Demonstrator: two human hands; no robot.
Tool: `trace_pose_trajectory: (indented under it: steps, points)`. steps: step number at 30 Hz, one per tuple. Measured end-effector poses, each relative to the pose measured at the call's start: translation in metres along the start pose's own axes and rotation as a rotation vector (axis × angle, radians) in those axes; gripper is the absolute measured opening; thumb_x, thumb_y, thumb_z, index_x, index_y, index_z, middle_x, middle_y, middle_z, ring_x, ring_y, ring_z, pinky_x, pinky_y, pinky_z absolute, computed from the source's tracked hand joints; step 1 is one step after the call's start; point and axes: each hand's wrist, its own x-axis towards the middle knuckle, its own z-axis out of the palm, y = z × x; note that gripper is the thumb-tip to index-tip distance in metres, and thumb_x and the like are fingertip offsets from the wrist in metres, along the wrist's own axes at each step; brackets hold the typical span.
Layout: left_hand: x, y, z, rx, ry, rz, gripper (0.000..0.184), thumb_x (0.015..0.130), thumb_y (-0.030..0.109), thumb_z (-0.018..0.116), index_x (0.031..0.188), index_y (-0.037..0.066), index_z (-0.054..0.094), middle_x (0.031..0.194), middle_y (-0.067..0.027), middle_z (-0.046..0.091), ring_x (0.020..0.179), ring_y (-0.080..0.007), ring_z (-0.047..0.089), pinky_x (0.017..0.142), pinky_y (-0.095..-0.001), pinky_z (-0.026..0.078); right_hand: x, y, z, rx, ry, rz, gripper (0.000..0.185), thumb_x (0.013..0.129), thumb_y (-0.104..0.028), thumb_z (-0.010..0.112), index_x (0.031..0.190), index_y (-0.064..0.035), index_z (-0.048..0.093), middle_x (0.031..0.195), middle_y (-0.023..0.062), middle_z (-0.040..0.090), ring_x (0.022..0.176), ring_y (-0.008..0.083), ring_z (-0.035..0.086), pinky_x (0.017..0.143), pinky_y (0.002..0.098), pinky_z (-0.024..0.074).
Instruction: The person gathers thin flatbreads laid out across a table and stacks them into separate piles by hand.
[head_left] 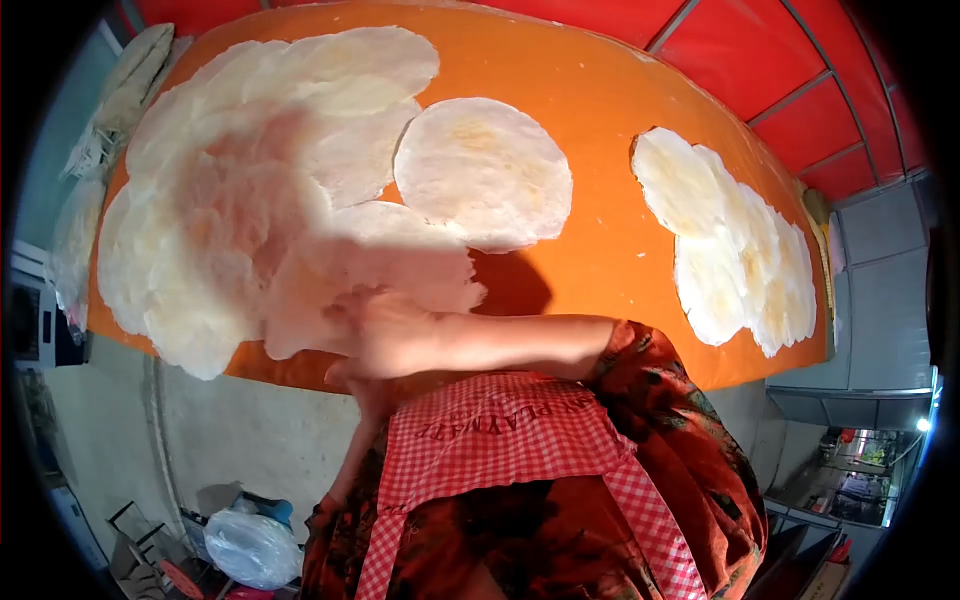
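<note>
Near the table's front edge, my right hand [388, 330] is closed on the edge of a thin round flatbread [400, 272], its fingers partly blurred. This flatbread reaches over others and casts a dark shadow to its right. Just below, my left hand [364, 390] is close to the right wrist; its fingers are mostly hidden and smeared. A wide overlapping layer of pale flatbreads [165, 240] covers the left of the orange table [600, 285]. One whole round flatbread [485, 175] lies at the middle.
Another overlapping group of flatbreads [745, 250] lies on the right side of the table. Red panels [740, 60] stand behind it. Sacks [130, 85] are at the far left edge. A plastic-wrapped bundle [253, 550] sits on the floor at lower left.
</note>
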Motion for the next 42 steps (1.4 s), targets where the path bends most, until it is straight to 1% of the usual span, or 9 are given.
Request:
trace_pose_trajectory:
  steps: [6,9,15,21,24,27,29,36,42]
  points:
    - [0.002,-0.043,-0.015,0.253,-0.354,0.062,0.022,0.088,0.008,0.061,0.107,-0.002,0.059,0.098,-0.0057,0.064,0.085,-0.0160,0.059,0.072,-0.0311,0.049,0.029,0.038,0.129,-0.911,-0.062,-0.002,0.029,0.076,-0.030,0.066,0.084,-0.0022,0.069,0.089,0.0192,0.067,0.081,0.0326,0.065,0.070,0.0424,0.0515]
    - [0.006,-0.013,0.004,0.327,-0.397,0.045,0.018,0.085,0.006,0.063,0.101,-0.001,0.061,0.093,-0.0098,0.066,0.083,-0.0179,0.062,0.072,-0.0317,0.050,0.043,0.015,0.029,-0.327,-0.167,0.168,0.019,0.077,-0.017,0.059,0.082,-0.0011,0.069,0.087,0.0203,0.066,0.078,0.0335,0.065,0.069,0.0421,0.0519]
    - [0.001,-0.018,0.001,0.196,-0.573,-0.116,0.016,0.084,0.008,0.065,0.098,0.001,0.061,0.089,-0.0122,0.064,0.082,-0.0194,0.062,0.075,-0.0302,0.050,0.088,0.044,-0.141,-0.242,-0.097,0.096,0.014,0.081,-0.012,0.057,0.085,-0.0013,0.066,0.086,0.0168,0.067,0.079,0.0309,0.064,0.069,0.0402,0.0490]
    - [0.003,-0.023,0.013,0.761,-0.615,0.558,0.020,0.090,0.016,0.061,0.106,0.004,0.057,0.091,-0.0093,0.063,0.082,-0.0129,0.060,0.071,-0.0281,0.049,0.032,0.040,-0.047,0.112,-0.247,0.028,0.030,0.085,-0.031,0.061,0.080,-0.0016,0.065,0.078,0.0181,0.065,0.075,0.0295,0.064,0.066,0.0421,0.0481]
    - [-0.011,-0.033,0.017,0.341,-0.609,0.131,0.020,0.093,0.015,0.056,0.110,0.005,0.056,0.090,-0.0097,0.062,0.079,-0.0123,0.059,0.068,-0.0281,0.049,0.007,0.022,0.057,-0.284,-0.753,0.000,0.028,0.086,-0.026,0.059,0.077,0.0002,0.064,0.077,0.0197,0.065,0.071,0.0296,0.064,0.061,0.0438,0.0471]
    - [-0.015,-0.052,0.022,-0.092,-0.599,-0.248,0.020,0.096,0.015,0.051,0.113,0.006,0.054,0.089,-0.0101,0.061,0.075,-0.0117,0.058,0.065,-0.0281,0.048,0.012,0.040,0.104,-0.168,-0.544,0.073,0.020,0.083,-0.017,0.056,0.076,-0.0006,0.065,0.082,0.0206,0.065,0.075,0.0307,0.065,0.061,0.0446,0.0484]
    - [-0.008,-0.075,0.009,0.711,-0.683,0.452,0.014,0.090,0.014,0.061,0.099,0.004,0.060,0.081,-0.0093,0.061,0.074,-0.0121,0.058,0.064,-0.0278,0.049,0.034,0.048,0.095,-0.297,-0.510,0.031,0.018,0.081,-0.010,0.051,0.079,-0.0031,0.068,0.091,0.0180,0.067,0.082,0.0305,0.066,0.066,0.0437,0.0509]
    - [-0.009,-0.032,-0.010,-0.083,-0.391,-0.497,0.009,0.089,0.011,0.061,0.090,0.002,0.061,0.075,-0.0049,0.061,0.073,-0.0128,0.059,0.064,-0.0264,0.049,0.107,-0.002,-0.158,-0.436,0.020,-0.315,0.022,0.075,-0.003,0.061,0.096,-0.0051,0.068,0.087,0.0158,0.066,0.078,0.0341,0.062,0.069,0.0397,0.0502]
    - [0.047,-0.034,-0.009,-0.848,-0.260,-0.686,0.055,0.098,0.051,0.034,0.126,0.006,0.048,0.124,-0.0131,0.055,0.110,-0.0270,0.055,0.092,-0.0414,0.045,0.016,0.010,-0.254,-0.696,0.212,-0.525,0.022,0.065,0.006,0.064,0.084,-0.0053,0.067,0.086,0.0058,0.066,0.092,0.0262,0.060,0.082,0.0404,0.0463]
